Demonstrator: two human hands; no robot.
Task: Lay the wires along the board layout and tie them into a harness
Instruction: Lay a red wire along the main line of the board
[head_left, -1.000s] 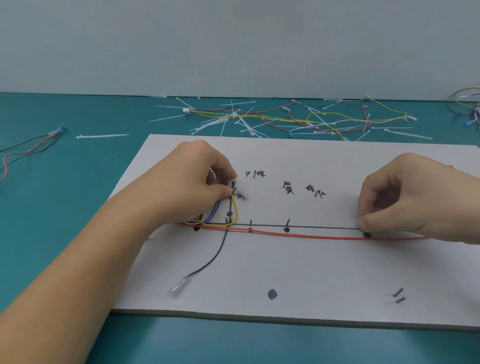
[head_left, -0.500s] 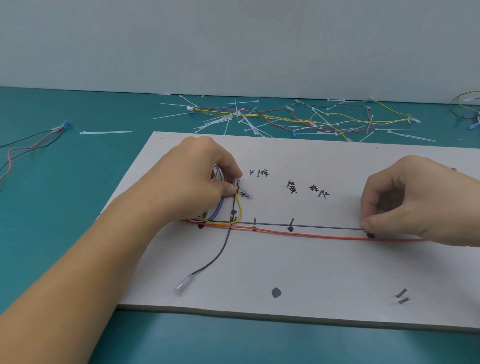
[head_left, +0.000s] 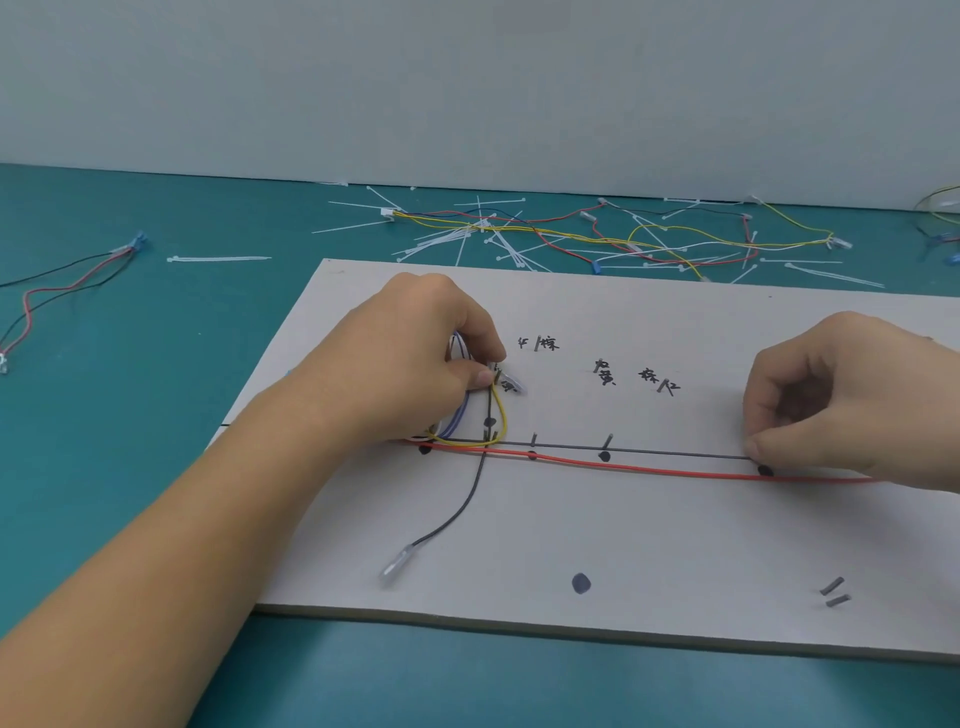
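The only writing is black handwritten Chinese characters on the board (head_left: 675, 545), in three small groups toward its far edge, each beside a short pin (head_left: 536, 343). The left group (head_left: 549, 343) ends in what looks like 棕. The middle group (head_left: 605, 375) looks like 黄, and the right group (head_left: 658, 380) roughly 棕 and 红.

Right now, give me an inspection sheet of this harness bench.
Surface: teal table, pale board on it.
Job's things: red wire along the drawn line; black wire trailing toward the near edge.
Clutter: loose cable ties behind the board.
Hands: left hand pinches the wire bunch; right hand curled at the line's end, grip unclear.
Cables: spare wires far left, more behind.
Surroundings: plain wall.
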